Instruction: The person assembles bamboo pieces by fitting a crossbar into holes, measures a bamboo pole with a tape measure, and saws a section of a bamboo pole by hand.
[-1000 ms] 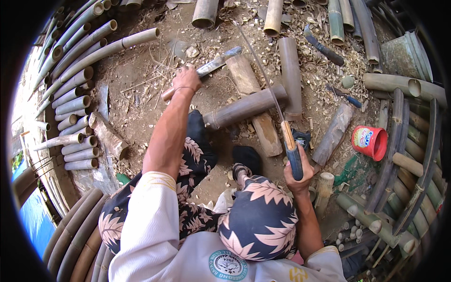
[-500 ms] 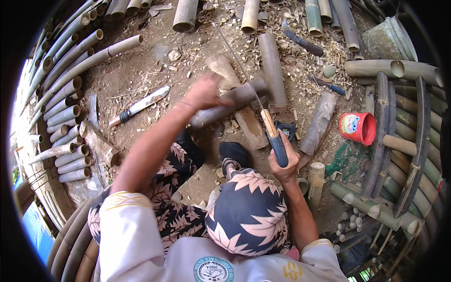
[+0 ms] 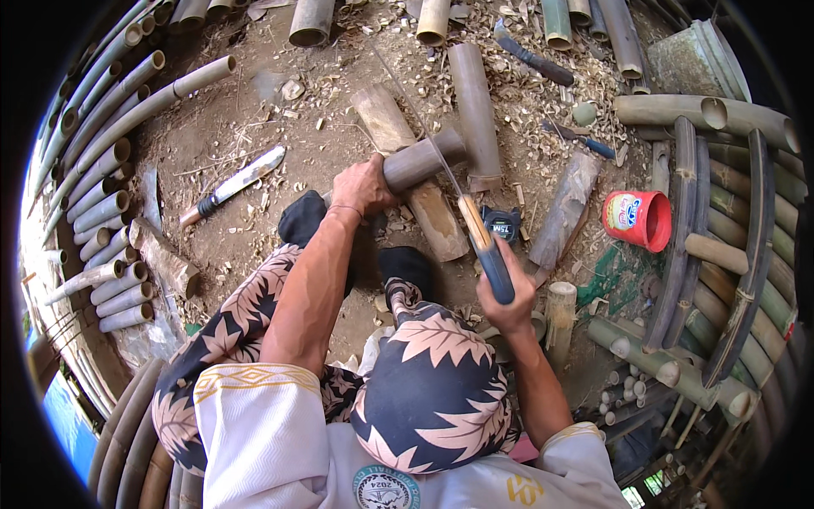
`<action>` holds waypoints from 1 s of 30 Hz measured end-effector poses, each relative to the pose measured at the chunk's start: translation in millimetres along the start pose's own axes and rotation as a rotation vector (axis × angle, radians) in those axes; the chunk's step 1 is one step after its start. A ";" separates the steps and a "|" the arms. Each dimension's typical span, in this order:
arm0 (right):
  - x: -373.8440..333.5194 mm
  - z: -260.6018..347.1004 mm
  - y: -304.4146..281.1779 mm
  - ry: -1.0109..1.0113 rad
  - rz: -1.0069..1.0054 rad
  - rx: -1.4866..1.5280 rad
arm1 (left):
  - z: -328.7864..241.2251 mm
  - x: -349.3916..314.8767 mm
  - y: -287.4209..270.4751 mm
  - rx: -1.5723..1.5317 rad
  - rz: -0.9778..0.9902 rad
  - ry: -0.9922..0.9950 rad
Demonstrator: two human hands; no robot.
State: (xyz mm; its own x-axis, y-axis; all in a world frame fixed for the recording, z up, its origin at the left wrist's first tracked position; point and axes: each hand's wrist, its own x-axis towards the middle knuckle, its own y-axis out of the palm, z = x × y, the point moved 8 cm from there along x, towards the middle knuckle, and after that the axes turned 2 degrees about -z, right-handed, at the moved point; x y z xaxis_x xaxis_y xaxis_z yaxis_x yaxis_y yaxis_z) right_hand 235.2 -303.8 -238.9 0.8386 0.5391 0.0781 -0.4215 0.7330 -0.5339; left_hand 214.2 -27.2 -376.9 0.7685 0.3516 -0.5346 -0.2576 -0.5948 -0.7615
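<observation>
My left hand point(image 3: 365, 185) is closed around the near left part of a short brown bamboo tube point(image 3: 409, 170). The tube lies slantwise across a split wooden block point(image 3: 439, 225) on the ground. In my right hand point(image 3: 507, 293) is the dark handle of a handsaw point(image 3: 490, 263), its grip pale wood toward the blade. The thin saw blade point(image 3: 428, 136) slants up and left, crossing the tube near its far right end. Whether its teeth have cut into the tube I cannot tell. Another bamboo tube point(image 3: 475, 114) lies just beyond that end.
A tape measure point(image 3: 500, 223) rests by the saw handle. A sheathed-looking long knife point(image 3: 242, 182) lies left. Farther right are a red tub point(image 3: 627, 219), a blue-handled knife point(image 3: 585, 142) and a curved dark-handled blade point(image 3: 534, 59). Bamboo poles point(image 3: 106, 204) are stacked along the left, more at right.
My left hand, blurred and open above the tube before, has come down and taken hold of its left part. The saw stays across the tube in my right hand. The whole view has shifted slightly.
</observation>
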 end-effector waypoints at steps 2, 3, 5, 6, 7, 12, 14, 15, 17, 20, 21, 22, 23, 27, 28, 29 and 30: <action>-46.8 9.5 -27.8 -0.005 0.047 -0.074 | 7.6 -0.3 1.0 -0.037 -0.016 0.011; -76.9 14.6 -46.6 -0.003 0.082 -0.145 | 12.0 -0.1 2.7 -0.044 -0.020 0.010; -128.1 22.6 -83.0 0.126 0.164 -0.216 | 12.8 2.6 5.7 -0.059 -0.013 0.006; -147.5 20.3 -96.4 0.120 0.134 -0.238 | 10.5 5.4 1.1 -0.055 -0.010 -0.017; -134.1 24.9 -89.6 0.133 0.142 -0.201 | 10.4 3.1 0.4 -0.056 0.003 -0.044; 19.2 7.2 14.9 -0.042 -0.054 -0.055 | -9.4 1.3 -0.8 -0.060 -0.026 -0.051; 14.8 5.2 15.4 0.021 -0.008 -0.031 | -6.8 -0.3 -2.7 -0.046 -0.007 -0.065; 8.4 3.8 11.8 0.054 0.012 -0.022 | -4.4 -0.9 -0.5 -0.047 0.008 -0.048; -62.7 12.2 -42.1 -0.069 0.008 -0.216 | 7.1 5.7 0.8 -0.076 -0.001 -0.059; -117.8 25.6 -81.9 0.086 0.151 -0.306 | 0.3 1.4 -4.8 -0.097 0.011 -0.063; -118.5 31.0 -82.2 0.059 0.166 -0.314 | 9.7 2.6 -1.0 -0.068 0.008 -0.099; -90.0 20.0 -63.2 0.047 0.130 -0.204 | 11.8 1.9 4.1 -0.048 0.004 -0.103; -62.7 0.5 -37.1 -0.063 0.069 -0.183 | 11.1 6.2 5.9 -0.025 -0.015 -0.106; 31.9 -1.5 26.6 0.021 -0.055 0.026 | -0.6 12.3 -0.5 -0.037 -0.024 -0.073; 17.5 -1.7 16.0 0.057 -0.011 0.005 | 3.6 10.8 4.6 -0.059 -0.002 -0.090; -9.2 5.8 -4.2 0.018 0.047 -0.113 | 9.6 7.5 8.8 -0.056 0.000 -0.090; -51.0 7.1 -35.7 0.037 0.113 -0.180 | 13.8 11.9 6.3 -0.050 -0.022 -0.096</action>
State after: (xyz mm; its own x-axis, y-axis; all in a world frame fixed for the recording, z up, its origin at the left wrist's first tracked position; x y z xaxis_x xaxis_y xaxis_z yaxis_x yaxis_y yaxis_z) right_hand 205.1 -354.5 -217.8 0.8034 0.5951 -0.0201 -0.4476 0.5813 -0.6795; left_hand 213.6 -16.8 -393.1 0.7133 0.4309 -0.5528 -0.2101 -0.6210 -0.7551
